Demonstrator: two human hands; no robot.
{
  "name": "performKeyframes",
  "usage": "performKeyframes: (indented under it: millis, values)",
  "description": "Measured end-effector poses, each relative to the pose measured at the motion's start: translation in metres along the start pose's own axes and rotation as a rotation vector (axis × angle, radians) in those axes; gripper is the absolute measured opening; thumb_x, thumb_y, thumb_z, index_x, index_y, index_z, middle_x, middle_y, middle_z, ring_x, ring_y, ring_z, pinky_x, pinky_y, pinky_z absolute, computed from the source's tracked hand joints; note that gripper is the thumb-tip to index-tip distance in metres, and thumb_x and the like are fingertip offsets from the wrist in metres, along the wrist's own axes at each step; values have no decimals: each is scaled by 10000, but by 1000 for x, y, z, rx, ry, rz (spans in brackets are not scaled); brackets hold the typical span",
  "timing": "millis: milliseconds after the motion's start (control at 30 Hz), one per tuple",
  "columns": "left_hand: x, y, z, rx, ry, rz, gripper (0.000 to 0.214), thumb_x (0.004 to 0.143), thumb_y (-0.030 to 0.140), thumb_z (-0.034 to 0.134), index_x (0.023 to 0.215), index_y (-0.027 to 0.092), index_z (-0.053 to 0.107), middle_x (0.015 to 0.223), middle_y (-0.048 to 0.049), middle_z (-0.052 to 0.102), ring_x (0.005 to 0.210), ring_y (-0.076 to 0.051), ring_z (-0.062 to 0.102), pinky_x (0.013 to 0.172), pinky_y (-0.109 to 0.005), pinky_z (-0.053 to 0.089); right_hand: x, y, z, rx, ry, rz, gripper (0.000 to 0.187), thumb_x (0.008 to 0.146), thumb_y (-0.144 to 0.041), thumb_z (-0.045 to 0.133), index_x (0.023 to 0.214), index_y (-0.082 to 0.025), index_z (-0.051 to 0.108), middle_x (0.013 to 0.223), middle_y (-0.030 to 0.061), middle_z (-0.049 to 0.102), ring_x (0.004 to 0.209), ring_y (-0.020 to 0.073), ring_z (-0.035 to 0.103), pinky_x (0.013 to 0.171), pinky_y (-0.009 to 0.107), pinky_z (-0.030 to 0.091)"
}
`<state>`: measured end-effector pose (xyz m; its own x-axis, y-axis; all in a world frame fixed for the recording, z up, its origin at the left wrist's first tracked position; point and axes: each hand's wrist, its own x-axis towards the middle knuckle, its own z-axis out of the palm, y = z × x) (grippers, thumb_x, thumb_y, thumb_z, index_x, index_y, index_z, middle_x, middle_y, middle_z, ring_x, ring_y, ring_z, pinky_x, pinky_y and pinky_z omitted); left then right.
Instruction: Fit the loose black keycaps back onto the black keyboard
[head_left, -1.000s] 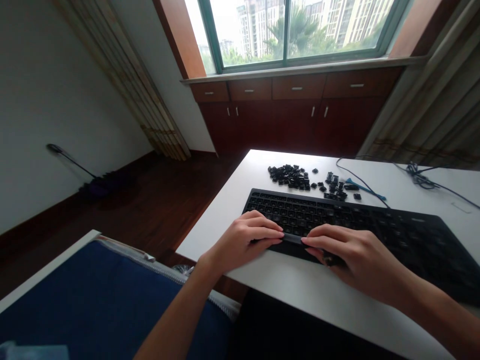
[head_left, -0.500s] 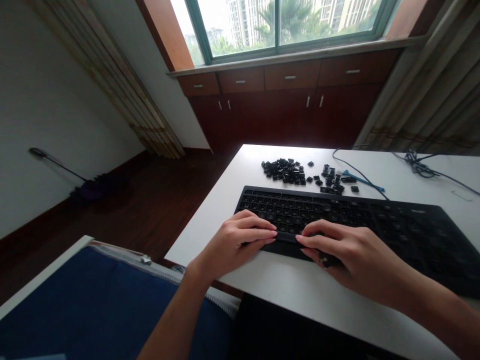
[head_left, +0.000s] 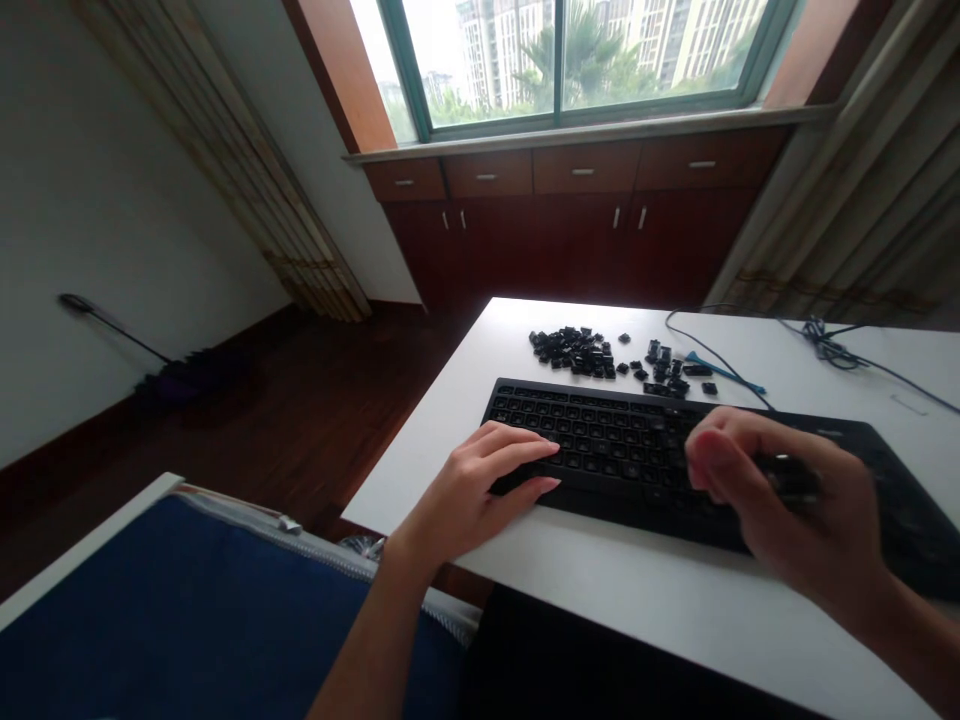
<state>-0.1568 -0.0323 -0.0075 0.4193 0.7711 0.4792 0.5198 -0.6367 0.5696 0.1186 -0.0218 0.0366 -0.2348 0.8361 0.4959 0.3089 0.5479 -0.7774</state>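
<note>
A black keyboard (head_left: 615, 450) lies across the white table (head_left: 600, 590). My left hand (head_left: 480, 490) rests on its near left corner, fingers stretched flat over the keys and thumb at the front edge, holding nothing. My right hand (head_left: 795, 520) hovers over the middle of the keyboard, smeared by motion. Its fingers are curled round a small black piece (head_left: 791, 478) that I cannot name. A heap of loose black keycaps (head_left: 577, 352) lies on the table behind the keyboard.
A thin blue tool (head_left: 724, 375) and a dark cable (head_left: 832, 350) lie behind the keyboard to the right. A blue cushioned seat (head_left: 187, 620) is at lower left. A broom (head_left: 150, 370) leans on the left wall, and wooden cabinets (head_left: 570, 220) stand under the window.
My right hand has lifted off the keyboard's front row and swung right and up with a black piece in its fingers. My left hand stays on the keyboard's left corner.
</note>
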Motion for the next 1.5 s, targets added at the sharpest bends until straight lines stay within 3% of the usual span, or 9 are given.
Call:
performKeyframes:
  millis: [167,300,433,533,700,967,1233,1400,1500]
  values:
    - [-3,3,1,48,18,7,316,932,221,665,1247,248,672,1183,-86,687,1092,-224,614,943,-394,554,12,-8,17,512,28,271,521,972,-435,562,515,-241,404,423,-44,336,368,113,355,371,295,304]
    - [-4,3,0,68,0,-39,331,956,234,629,1285,253,645,1227,-78,663,1138,-225,588,995,-404,528,26,-24,24,561,-157,380,440,901,-406,678,585,-232,426,498,-58,347,436,100,316,403,273,286]
    - [-5,2,1,67,-12,-36,334,966,240,612,1299,258,633,1255,-74,644,1160,-223,576,1009,-398,522,27,-37,28,645,-8,219,512,946,-326,609,505,-221,372,456,-61,258,389,90,227,386,286,238]
    - [-6,0,1,71,-17,-20,311,971,240,600,1276,273,654,1255,-73,640,1156,-229,575,993,-403,526,19,-25,41,674,73,157,527,956,-338,571,485,-220,365,445,-54,252,391,96,220,401,300,224]
    - [-8,-2,1,102,-35,20,276,977,243,592,1235,282,684,1236,-69,651,1130,-237,574,976,-425,521,17,-3,56,610,7,274,511,948,-316,596,488,-206,401,446,-50,293,405,89,256,426,312,194]
    - [-8,0,-1,102,-26,33,302,983,242,585,1275,274,656,1236,-61,654,1126,-228,576,986,-418,517,31,-22,55,659,-13,229,514,967,-289,555,489,-202,384,435,-49,288,400,88,259,434,320,208]
    - [-20,-12,-13,219,242,-167,311,984,182,553,1284,232,618,1206,-67,651,1128,-225,582,1018,-420,495,46,-34,80,764,-125,201,514,966,-286,558,487,-210,386,445,-50,285,398,91,262,436,321,209]
    - [-24,-16,-14,252,209,-203,282,975,210,566,1248,225,634,1207,-72,641,1125,-232,585,1014,-424,498,51,-21,103,753,-179,327,516,916,-319,634,474,-211,392,426,-63,288,372,78,244,392,297,140]
    - [-23,-15,-13,237,185,-197,276,976,214,564,1241,233,638,1212,-69,636,1118,-227,586,1005,-414,503,56,-27,106,802,-142,260,507,932,-263,596,478,-214,377,430,-62,290,376,81,260,406,300,181]
